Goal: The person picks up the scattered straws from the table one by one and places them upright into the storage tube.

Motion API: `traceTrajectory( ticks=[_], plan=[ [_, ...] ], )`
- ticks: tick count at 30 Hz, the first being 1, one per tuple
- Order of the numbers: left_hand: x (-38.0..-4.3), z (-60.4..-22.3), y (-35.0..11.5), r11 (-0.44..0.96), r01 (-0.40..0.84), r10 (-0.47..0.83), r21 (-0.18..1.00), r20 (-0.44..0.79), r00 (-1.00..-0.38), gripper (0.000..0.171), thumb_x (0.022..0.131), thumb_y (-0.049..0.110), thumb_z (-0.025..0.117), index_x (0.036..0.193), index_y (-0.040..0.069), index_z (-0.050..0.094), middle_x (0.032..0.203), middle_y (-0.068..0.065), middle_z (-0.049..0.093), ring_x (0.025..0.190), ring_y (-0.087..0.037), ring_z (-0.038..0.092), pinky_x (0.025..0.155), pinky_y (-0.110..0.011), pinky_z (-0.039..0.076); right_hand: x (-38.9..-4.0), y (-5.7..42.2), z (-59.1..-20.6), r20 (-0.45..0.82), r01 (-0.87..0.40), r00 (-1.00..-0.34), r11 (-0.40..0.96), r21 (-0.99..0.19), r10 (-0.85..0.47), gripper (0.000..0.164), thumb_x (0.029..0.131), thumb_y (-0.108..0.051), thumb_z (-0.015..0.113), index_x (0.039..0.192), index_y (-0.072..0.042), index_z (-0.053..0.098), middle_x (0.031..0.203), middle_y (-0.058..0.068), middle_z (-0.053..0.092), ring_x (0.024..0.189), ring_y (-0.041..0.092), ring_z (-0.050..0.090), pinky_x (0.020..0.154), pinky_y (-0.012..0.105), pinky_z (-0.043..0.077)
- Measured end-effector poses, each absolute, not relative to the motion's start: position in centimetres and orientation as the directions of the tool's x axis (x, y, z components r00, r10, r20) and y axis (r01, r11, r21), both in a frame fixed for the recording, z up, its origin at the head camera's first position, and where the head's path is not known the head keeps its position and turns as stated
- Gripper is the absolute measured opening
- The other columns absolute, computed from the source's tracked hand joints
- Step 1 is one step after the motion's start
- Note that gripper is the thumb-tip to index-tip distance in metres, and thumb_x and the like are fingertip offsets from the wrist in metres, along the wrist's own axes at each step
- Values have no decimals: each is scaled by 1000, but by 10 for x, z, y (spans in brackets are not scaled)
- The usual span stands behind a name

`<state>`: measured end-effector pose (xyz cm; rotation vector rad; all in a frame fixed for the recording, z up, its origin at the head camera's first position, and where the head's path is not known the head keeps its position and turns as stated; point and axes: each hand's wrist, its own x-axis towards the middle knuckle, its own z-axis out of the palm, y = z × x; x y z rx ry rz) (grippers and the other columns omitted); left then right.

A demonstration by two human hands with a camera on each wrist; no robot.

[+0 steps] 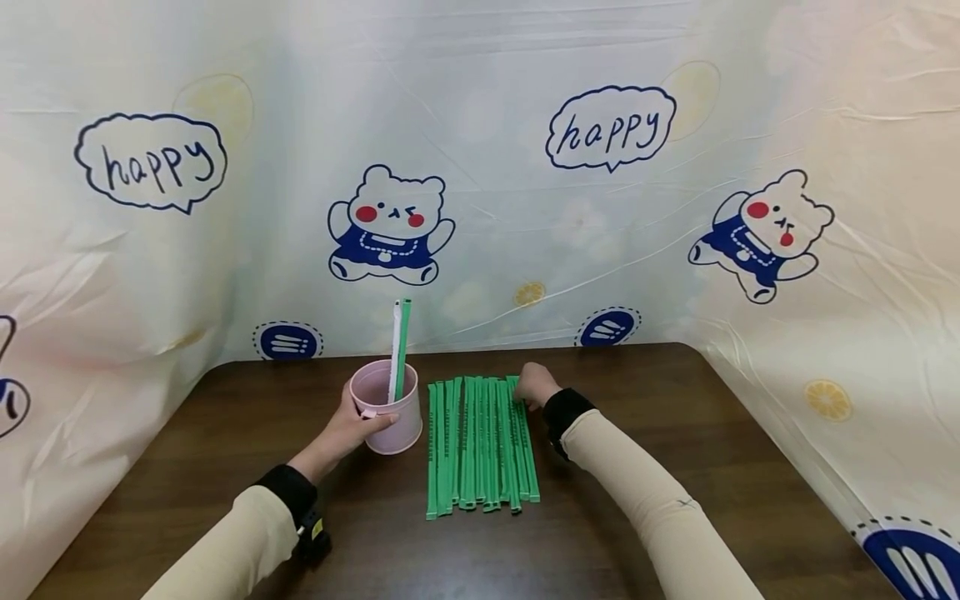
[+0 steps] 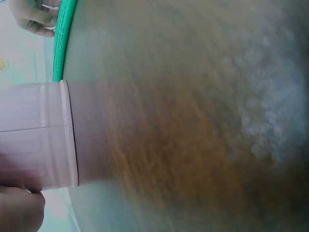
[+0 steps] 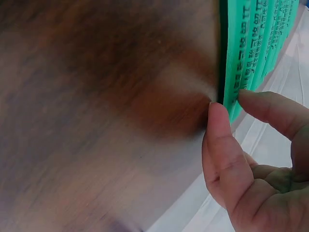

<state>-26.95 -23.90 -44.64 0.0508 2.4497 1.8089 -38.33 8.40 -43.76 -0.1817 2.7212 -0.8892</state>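
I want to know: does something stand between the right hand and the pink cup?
Yes: most of the row of green sticks lies flat between the right hand and the pink cup. Above the row, nothing visible blocks the way.

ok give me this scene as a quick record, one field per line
left hand: grips the cup
right hand: fingers at the far end of the rightmost green sticks; firm pinch unclear
cup: pink, upright, left of the green sticks
in cup: one white stick, one green stick
green sticks: printed, side by side on the table
backdrop: bears, "happy" bubbles
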Motion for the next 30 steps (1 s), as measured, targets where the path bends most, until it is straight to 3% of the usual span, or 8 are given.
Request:
traceTrajectory(
  ticks=[6,12,15,19,26,30],
  plan=[
    [-271,-447,-239,308,-29,88,951,-59,-994,108,92,20,72,160,9,-10,163,-25,16,147,-43,24,123,-67,25,-382,81,-437,-232,-16,-955,813,-582,-184,36,93,2,65,67,-12,45,52,-1,33,49,15,47,54,28,50],
    [-269,-445,-239,318,-30,86,948,-60,-995,107,92,21,71,160,9,-11,163,-25,16,147,-44,25,123,-68,25,-382,81,-436,-239,-9,-955,820,-572,-176,23,93,2,62,78,-8,49,57,1,34,48,15,40,51,28,44],
    [-269,-446,-239,315,-28,86,949,-58,-995,107,92,20,71,160,9,-10,163,-25,16,147,-43,24,124,-67,24,-382,82,-437,-234,-9,-957,822,-570,-173,31,93,3,60,73,-11,42,64,2,37,49,15,39,50,29,41],
    [-269,-446,-238,309,-31,89,951,-62,-994,105,92,19,71,160,10,-8,162,-24,16,147,-43,24,124,-67,23,-382,85,-438,-221,-21,-959,817,-577,-180,46,93,3,60,65,-17,29,65,0,30,50,16,40,49,29,39],
    [-268,-446,-239,305,-39,91,952,-70,-993,105,92,19,71,160,10,-10,163,-24,15,148,-44,22,124,-68,22,-387,95,-428,-197,10,-968,757,-654,-157,48,93,-1,63,58,-17,35,54,-3,34,55,17,52,56,29,51],
    [-268,-446,-240,311,-37,90,950,-68,-994,106,92,20,71,160,10,-10,163,-24,15,148,-44,23,124,-68,23,-392,102,-414,-174,19,-974,707,-707,-148,51,91,0,62,59,-18,26,55,-6,21,49,14,41,58,31,48]
  ],
)
